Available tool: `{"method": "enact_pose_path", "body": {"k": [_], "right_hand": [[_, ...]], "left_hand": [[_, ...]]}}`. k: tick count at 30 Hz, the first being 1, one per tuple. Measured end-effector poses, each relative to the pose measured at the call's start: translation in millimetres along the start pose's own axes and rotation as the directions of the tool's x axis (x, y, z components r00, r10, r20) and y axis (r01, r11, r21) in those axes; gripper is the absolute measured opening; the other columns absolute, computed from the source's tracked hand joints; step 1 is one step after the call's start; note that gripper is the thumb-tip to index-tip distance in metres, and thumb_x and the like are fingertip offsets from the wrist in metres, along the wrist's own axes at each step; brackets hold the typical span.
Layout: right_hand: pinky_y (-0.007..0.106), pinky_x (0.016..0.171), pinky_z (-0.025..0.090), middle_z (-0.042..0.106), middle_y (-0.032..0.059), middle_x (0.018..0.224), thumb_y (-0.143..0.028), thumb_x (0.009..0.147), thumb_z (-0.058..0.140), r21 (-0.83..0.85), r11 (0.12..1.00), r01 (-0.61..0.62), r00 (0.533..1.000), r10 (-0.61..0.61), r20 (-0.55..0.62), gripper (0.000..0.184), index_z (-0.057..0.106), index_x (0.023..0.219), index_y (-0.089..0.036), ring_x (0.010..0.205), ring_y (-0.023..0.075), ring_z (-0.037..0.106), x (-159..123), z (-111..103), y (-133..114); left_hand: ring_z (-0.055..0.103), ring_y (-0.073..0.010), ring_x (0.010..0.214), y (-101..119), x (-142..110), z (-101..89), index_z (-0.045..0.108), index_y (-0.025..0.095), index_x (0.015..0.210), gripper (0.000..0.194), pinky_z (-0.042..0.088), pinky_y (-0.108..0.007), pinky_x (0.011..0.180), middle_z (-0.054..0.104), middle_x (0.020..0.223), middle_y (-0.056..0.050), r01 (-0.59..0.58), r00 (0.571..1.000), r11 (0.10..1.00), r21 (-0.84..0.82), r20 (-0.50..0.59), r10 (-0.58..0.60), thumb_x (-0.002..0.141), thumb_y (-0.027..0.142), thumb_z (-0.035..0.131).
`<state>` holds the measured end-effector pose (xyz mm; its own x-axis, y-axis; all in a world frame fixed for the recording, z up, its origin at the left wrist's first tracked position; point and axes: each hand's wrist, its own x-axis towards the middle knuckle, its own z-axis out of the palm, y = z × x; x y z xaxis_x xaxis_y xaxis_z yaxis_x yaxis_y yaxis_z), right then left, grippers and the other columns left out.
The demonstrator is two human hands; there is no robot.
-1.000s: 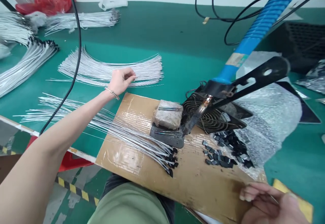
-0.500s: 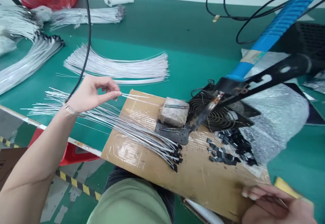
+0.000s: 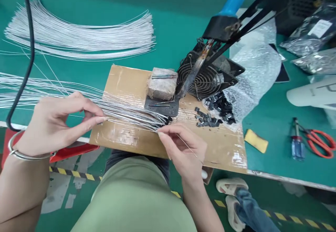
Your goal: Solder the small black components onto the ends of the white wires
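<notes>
My left hand [image 3: 55, 121] pinches a thin white wire [image 3: 126, 124] between thumb and forefinger above the left edge of a cardboard board [image 3: 223, 148]. My right hand [image 3: 181, 151] pinches the same wire's other end near the board's front edge; a fine metal tool [image 3: 187, 147] also runs through its fingers. A fan of white wires with black tips [image 3: 118, 109] lies across the board just behind both hands. Loose black clips [image 3: 214, 114] are heaped on the board to the right.
A blue-handled soldering iron [image 3: 210, 42] rests in a black stand over a fan grille [image 3: 204, 79], beside a grey block [image 3: 161, 84]. More white wires [image 3: 78, 35] lie on the green table. Bubble wrap [image 3: 257, 67], a yellow sponge [image 3: 256, 141], red scissors [image 3: 320, 142] and a screwdriver [image 3: 298, 144] are right.
My left hand drew a wire from the far pile down to the board's left edge. My right hand moved from the board's right corner to the wire's end. The view tilted downward.
</notes>
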<state>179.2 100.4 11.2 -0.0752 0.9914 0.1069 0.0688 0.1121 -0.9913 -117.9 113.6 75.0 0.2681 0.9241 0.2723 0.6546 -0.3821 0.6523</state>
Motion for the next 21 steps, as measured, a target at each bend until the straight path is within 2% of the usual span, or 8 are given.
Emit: {"method": "enact_pose_path", "body": {"k": [2, 5, 10, 13, 16, 21], "right_hand": [[0.025, 0.058, 0.051, 0.069, -0.0002, 0.075, -0.020, 0.092, 0.077, -0.006, 0.999, 0.045, 0.999, -0.045, -0.005, 0.010, 0.077, 0.082, -0.022, 0.063, 0.0116, 0.061, 1.8, 1.3, 1.2], [0.025, 0.058, 0.051, 0.070, -0.0009, 0.072, -0.017, 0.092, 0.076, -0.015, 0.994, 0.106, 0.994, -0.106, 0.004, 0.012, 0.076, 0.081, -0.022, 0.062, 0.0116, 0.061, 2.5, 2.2, 2.9], [0.025, 0.059, 0.051, 0.071, -0.0014, 0.073, -0.013, 0.091, 0.077, 0.019, 0.988, 0.156, 0.987, -0.157, 0.020, 0.011, 0.077, 0.083, -0.022, 0.064, 0.0113, 0.061, 4.6, 7.4, 4.1], [0.026, 0.059, 0.051, 0.070, -0.0007, 0.073, -0.017, 0.091, 0.077, 0.053, 0.994, 0.098, 0.995, -0.098, -0.013, 0.009, 0.077, 0.084, -0.022, 0.063, 0.0119, 0.062, 4.2, 7.5, 6.0], [0.026, 0.054, 0.048, 0.068, -0.0002, 0.073, -0.023, 0.093, 0.075, 0.099, 0.995, 0.013, 0.999, -0.010, -0.036, 0.013, 0.075, 0.080, -0.021, 0.059, 0.0113, 0.060, 3.0, 3.7, 8.1], [0.023, 0.050, 0.044, 0.067, 0.0001, 0.082, -0.030, 0.096, 0.071, 0.215, 0.973, -0.089, 0.995, 0.076, 0.069, 0.012, 0.077, 0.090, -0.021, 0.057, 0.0086, 0.056, 5.1, -1.8, 7.6]], "left_hand": [[0.059, -0.0187, 0.065, 2.9, 1.5, 1.1, 0.075, 0.035, 0.092, 0.016, 0.047, -0.042, 0.068, 0.074, 0.077, 0.004, -0.002, 1.000, 1.000, 0.002, 0.002, 0.002, 0.088, 0.020, 0.078], [0.061, -0.0173, 0.065, 6.3, 5.2, 4.5, 0.074, 0.035, 0.093, 0.016, 0.049, -0.040, 0.071, 0.074, 0.078, 0.006, -0.016, 1.000, 1.000, 0.018, 0.012, 0.016, 0.089, 0.020, 0.076], [0.061, -0.0115, 0.063, 15.8, 16.2, 17.4, 0.071, 0.033, 0.095, 0.012, 0.051, -0.029, 0.064, 0.073, 0.077, 0.007, -0.078, 0.993, 0.996, 0.040, 0.097, 0.074, 0.093, 0.021, 0.073], [0.058, -0.0084, 0.054, 20.9, 22.2, 22.4, 0.070, 0.032, 0.091, 0.009, 0.048, -0.022, 0.052, 0.071, 0.071, 0.008, -0.073, 0.990, 0.997, 0.022, 0.122, 0.070, 0.095, 0.024, 0.070], [0.056, -0.0085, 0.051, 23.7, 25.4, 21.2, 0.069, 0.031, 0.087, 0.010, 0.045, -0.022, 0.048, 0.070, 0.067, 0.008, -0.028, 0.991, 1.000, -0.006, 0.132, 0.028, 0.094, 0.025, 0.071], [0.058, -0.0096, 0.052, 25.4, 28.5, 18.4, 0.071, 0.030, 0.084, 0.010, 0.045, -0.023, 0.048, 0.070, 0.068, 0.007, 0.002, 0.987, 0.999, -0.042, 0.160, 0.004, 0.094, 0.027, 0.072]]}}
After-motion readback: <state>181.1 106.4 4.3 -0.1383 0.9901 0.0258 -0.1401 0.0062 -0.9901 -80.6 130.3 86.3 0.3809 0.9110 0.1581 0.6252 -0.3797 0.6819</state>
